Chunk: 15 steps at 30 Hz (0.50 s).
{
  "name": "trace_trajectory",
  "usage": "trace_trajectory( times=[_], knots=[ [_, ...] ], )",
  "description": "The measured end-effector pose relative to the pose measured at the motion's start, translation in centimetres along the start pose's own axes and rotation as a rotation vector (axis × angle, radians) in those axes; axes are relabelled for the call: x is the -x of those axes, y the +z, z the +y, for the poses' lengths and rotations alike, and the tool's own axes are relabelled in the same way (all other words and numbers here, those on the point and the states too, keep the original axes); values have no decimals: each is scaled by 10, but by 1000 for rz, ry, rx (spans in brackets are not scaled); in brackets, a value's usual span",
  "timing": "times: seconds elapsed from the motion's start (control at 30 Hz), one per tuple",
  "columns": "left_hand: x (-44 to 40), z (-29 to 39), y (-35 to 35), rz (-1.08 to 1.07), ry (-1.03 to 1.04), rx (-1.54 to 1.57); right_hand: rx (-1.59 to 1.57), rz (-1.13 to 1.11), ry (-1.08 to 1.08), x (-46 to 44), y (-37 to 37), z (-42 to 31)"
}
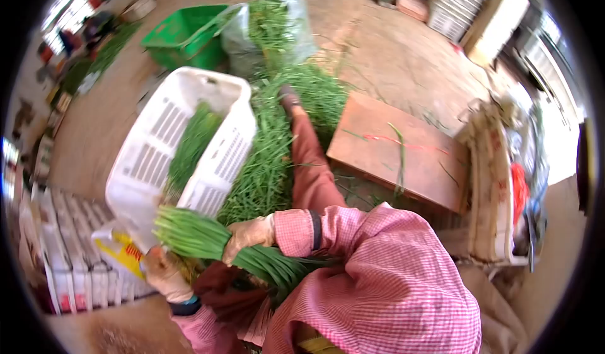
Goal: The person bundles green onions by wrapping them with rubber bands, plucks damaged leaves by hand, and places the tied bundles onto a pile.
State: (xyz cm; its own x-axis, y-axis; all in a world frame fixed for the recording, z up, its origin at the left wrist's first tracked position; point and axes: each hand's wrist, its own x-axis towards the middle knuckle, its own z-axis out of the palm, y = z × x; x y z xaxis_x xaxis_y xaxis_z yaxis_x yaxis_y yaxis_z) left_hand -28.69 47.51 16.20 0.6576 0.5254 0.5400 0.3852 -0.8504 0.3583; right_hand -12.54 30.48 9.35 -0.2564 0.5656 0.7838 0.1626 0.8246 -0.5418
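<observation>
My gloved right hand [249, 237] is wrapped round a thick bunch of chives [189, 233] above my lap. The paler cut ends point left, and the dark green leaves trail right under my forearm. My gloved left hand [165, 272] is just below the pale ends, fingers curled; what they hold, if anything, is hidden. Beside it is a plastic bag with yellow and red print [123, 250]. Beyond my hands, a white plastic crate [217, 159] stands tilted with another bunch of chives [195, 140] inside.
Loose greens [258, 171] are heaped around my outstretched leg. A green tub [189, 39] and a stuffed plastic sack [242, 42] stand behind. To the right are a brown board [391, 159] and a box [495, 177] of plastic bags. A white slatted basket [75, 253] sits at left.
</observation>
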Motion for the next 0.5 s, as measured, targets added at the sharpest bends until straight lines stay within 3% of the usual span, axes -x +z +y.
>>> trace_trajectory(
  times=[0.07, 0.1, 0.17, 0.2, 0.23, 0.27, 0.3, 0.33, 0.37, 0.43, 0.47, 0.5],
  knots=[
    [-8, -70, 25, 50, -74, 23, -240, 178, 260, 36, -3, -20],
    [-9, -109, 34, 36, -148, 8, 20, 183, -39, 48, -20, -32],
    [-8, -171, 40, -260, -116, -245, 342, 219, 134, 86, -55, -105],
    [-9, -201, 49, -503, -412, -150, 350, 317, 255, 111, -64, -137],
    [-7, -196, 52, -515, -402, -147, -105, 826, 631, 133, -63, -174],
    [-3, -184, 51, -473, -347, 177, -611, 1308, 976, 154, -63, -209],
    [-1, -193, 52, -465, -382, 413, -616, 1580, 1016, 168, -69, -234],
    [1, -202, 53, -457, -422, 648, -294, 1717, 1161, 179, -70, -256],
    [-5, -198, 54, -461, -422, 648, -135, 1857, 1140, 200, -71, -269],
    [-19, -183, 50, -594, -603, 520, 172, 1929, 1423, 244, -73, -291],
    [-22, -175, 51, -596, -606, 517, 287, 1958, 1429, 260, -73, -294],
    [-25, -165, 52, -616, -449, 389, 402, 1983, 1433, 275, -72, -293]
  ],
)
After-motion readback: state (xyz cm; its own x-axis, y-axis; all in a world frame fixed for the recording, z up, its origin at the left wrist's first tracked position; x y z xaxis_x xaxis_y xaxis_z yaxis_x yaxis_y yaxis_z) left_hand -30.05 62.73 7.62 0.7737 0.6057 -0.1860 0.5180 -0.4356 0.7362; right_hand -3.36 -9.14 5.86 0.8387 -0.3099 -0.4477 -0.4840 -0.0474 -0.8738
